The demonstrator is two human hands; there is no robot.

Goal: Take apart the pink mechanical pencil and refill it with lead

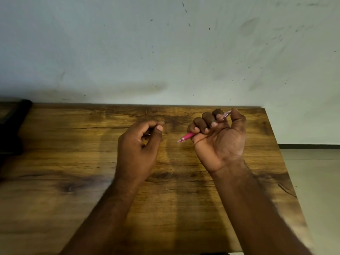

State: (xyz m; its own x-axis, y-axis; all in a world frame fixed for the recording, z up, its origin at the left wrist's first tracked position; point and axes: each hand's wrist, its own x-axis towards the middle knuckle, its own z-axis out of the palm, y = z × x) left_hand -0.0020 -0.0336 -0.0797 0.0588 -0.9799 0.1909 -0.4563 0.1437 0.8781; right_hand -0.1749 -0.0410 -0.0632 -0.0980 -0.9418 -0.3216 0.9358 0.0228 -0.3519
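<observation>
Right hand [219, 137], centre right of frame, fist closed around the pink mechanical pencil [186, 137], tip pointing left; left hand [139, 142] pinched, contents indiscernible, above the wooden bench [73, 162].

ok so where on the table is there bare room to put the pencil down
Bare wood lies between the left hand and the dark object at the table's left edge, and along the back edge by the wall. The gap between the left hand and the right hand gripping the pink pencil is tight.
</observation>
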